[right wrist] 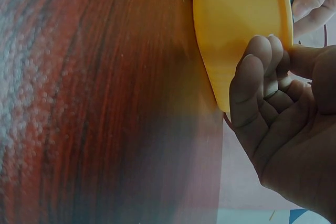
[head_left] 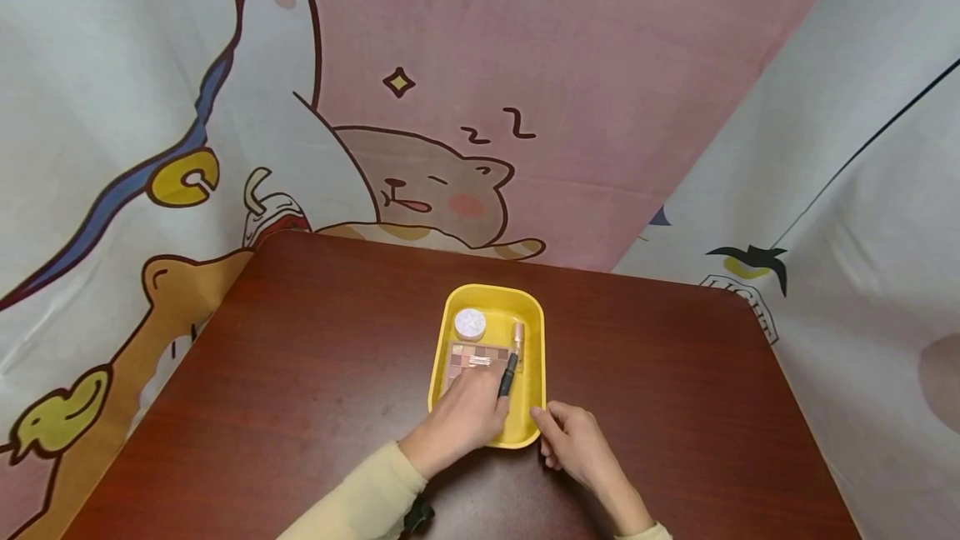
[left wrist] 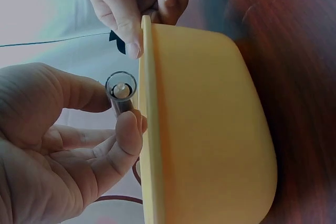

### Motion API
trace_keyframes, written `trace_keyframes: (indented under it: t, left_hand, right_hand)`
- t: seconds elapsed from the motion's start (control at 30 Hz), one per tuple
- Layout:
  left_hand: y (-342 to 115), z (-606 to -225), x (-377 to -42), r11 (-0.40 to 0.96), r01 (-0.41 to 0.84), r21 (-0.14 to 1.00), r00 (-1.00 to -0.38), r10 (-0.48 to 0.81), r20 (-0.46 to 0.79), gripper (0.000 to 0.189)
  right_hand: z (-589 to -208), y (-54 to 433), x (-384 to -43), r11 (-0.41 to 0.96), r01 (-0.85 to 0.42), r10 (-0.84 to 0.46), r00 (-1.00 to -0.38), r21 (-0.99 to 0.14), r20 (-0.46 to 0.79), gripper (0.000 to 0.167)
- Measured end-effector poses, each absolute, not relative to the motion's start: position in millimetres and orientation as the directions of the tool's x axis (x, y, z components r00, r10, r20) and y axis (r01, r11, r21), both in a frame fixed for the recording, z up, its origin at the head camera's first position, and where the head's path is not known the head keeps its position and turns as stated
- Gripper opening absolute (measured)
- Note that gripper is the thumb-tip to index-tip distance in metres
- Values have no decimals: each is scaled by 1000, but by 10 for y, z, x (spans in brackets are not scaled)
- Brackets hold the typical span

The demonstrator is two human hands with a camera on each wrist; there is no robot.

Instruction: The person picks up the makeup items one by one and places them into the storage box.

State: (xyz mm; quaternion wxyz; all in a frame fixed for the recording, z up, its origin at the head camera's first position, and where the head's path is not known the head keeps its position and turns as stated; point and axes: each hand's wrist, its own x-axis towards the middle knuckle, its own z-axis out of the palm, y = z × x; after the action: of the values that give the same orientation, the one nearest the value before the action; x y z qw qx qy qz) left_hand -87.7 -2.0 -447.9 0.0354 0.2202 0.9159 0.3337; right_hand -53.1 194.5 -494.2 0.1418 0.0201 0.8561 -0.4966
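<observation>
A yellow tray (head_left: 534, 427) stands on the table. Over its near part, my left hand (head_left: 468, 411) pinches a slim dark cosmetic tube (head_left: 508, 375) between thumb and fingers. The tube's clear round end (left wrist: 121, 86) shows in the left wrist view; its exact kind is unclear. My right hand (head_left: 581, 444) grips the tray's near right corner, thumb on the rim and fingers curled against the outer wall. Inside the tray lie a round white case (head_left: 470, 324), an eyeshadow palette (head_left: 459, 354) partly hidden by my left hand, and a small pink-capped tube (head_left: 518, 333).
The dark red-brown wooden table (head_left: 660, 373) extends on both sides of the tray. A cartoon-printed curtain (head_left: 585, 90) hangs behind it and at its sides. A small dark object (head_left: 417, 515) shows by my left sleeve.
</observation>
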Motion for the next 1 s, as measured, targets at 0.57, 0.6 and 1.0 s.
trace_keyframes:
  t: [0.57, 0.6, 1.0]
  left_hand:
    - [58, -4524, -830, 697, 312, 646, -911, 412, -5, 11]
    - [61, -4528, -830, 697, 310, 646, -911, 412, -7, 10]
    - [107, -4598, -847, 704, 322, 633, -903, 430, -19, 10]
  right_hand:
    - [-4960, 1953, -529, 497, 171, -123, -957, -851, -264, 39]
    - [-4959, 1951, -529, 496, 171, -123, -957, -851, -263, 39]
    - [-4962, 1945, -531, 500, 167, -118, -959, -850, -258, 37]
